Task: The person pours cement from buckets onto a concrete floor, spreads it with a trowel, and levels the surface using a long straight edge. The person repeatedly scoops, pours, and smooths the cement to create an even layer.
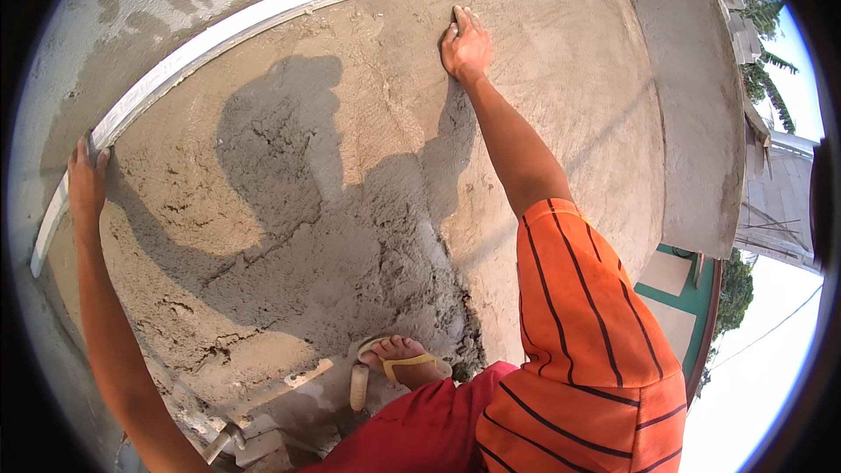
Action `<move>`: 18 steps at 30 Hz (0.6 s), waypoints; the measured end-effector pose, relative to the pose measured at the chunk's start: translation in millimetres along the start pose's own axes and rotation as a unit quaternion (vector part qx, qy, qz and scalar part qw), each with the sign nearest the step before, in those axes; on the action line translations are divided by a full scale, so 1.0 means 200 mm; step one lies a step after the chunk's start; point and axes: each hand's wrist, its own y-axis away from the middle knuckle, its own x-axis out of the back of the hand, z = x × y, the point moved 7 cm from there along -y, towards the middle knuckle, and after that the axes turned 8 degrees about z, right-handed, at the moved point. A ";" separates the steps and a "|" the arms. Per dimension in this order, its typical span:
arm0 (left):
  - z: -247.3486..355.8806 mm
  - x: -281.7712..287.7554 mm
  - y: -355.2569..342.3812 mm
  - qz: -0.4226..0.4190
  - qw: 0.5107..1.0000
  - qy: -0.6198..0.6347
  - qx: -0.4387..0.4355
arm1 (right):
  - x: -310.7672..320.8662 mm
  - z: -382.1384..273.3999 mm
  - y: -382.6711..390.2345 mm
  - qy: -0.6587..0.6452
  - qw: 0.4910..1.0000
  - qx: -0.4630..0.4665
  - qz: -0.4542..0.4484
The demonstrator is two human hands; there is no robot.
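A long, pale straightedge (263,24) lies across the plastered wall (543,79), its line bent by the lens. My left hand (88,182) is closed around it near its left end. Farther right, below the straightedge, my right hand (466,45) rests against the damp plaster with its fingers bent. A dark edge shows beside that palm; whether it is a thin object or shadow I cannot make out. Rough, cracked mortar (263,236) covers the middle and lower left, partly under my shadow.
My foot in a yellow-strapped flip-flop (405,366) stands low in the middle, beside a light rounded handle (358,387). Broken pieces and a pipe-like piece (223,442) lie at lower left. A grey concrete column (696,114) borders the wall's right side; a green-framed structure (683,298) stands beyond.
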 end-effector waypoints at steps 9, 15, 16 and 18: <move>-0.02 0.09 -0.06 0.013 0.997 -0.064 0.036 | 0.01 -0.01 0.01 -0.008 1.000 -0.017 -0.001; -0.06 0.25 -0.24 -0.048 0.994 -0.075 -0.067 | 0.00 0.01 0.01 -0.023 1.000 -0.019 -0.003; -0.02 0.28 -0.26 -0.087 0.992 -0.038 -0.079 | 0.01 0.03 0.00 -0.022 1.000 -0.021 0.001; -0.08 0.27 -0.22 -0.147 0.984 0.064 -0.075 | 0.01 0.02 -0.01 -0.037 0.999 -0.018 0.006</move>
